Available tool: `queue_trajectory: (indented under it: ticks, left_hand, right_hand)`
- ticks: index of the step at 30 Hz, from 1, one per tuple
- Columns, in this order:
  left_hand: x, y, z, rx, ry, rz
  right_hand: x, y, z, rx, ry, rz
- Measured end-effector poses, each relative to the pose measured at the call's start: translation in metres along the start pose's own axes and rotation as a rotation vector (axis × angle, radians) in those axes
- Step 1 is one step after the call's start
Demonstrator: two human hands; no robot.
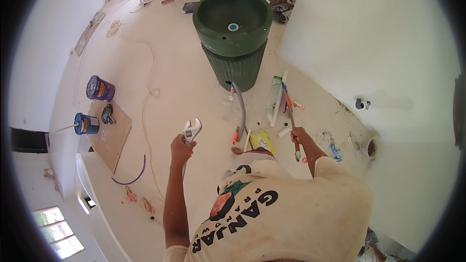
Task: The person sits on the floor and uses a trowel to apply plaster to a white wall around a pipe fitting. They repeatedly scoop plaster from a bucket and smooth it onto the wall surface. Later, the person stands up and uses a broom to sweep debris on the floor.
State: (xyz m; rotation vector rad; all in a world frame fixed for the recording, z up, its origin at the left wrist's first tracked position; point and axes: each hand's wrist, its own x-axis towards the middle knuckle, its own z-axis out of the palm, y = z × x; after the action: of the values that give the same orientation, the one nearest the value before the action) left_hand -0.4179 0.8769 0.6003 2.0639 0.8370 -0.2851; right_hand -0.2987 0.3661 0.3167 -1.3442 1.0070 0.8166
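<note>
On pale floor ahead of us, green pedestal basin upright, grey hose curving from its base toward us. Our left hand closed around adjustable wrench, head pointing away from us, left of hose. Our right hand wrapped around long slim tool, right of yellow packet; tool's exact kind, we cannot tell. Two blue buckets farther left.

Wrench in left grip; basin atop pedestal.

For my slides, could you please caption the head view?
Left hand gripping an adjustable wrench, right hand a long slim object, near a green pedestal basin.
</note>
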Motion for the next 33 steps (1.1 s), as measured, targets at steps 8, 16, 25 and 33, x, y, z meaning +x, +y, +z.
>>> queue_trajectory:
  ticks: [8, 16, 25, 33]
  left_hand:
    - [0.125, 0.141, -0.055, 0.154, -0.094, 0.312]
    - [0.309, 0.272, -0.037, 0.349, -0.055, 0.757]
    - [0.439, 0.376, 0.046, 0.463, -0.23, 0.681]
    - [0.482, 0.399, 0.112, 0.536, -0.327, 0.651]
  right_hand:
    - [-0.038, 0.003, 0.03, 0.018, 0.116, -0.049]
    - [-0.1, 0.043, 0.089, 0.179, 0.238, -0.055]
    - [-0.193, 0.067, 0.156, 0.387, 0.429, -0.011]
    - [-0.265, 0.096, 0.222, 0.369, 0.628, 0.008]
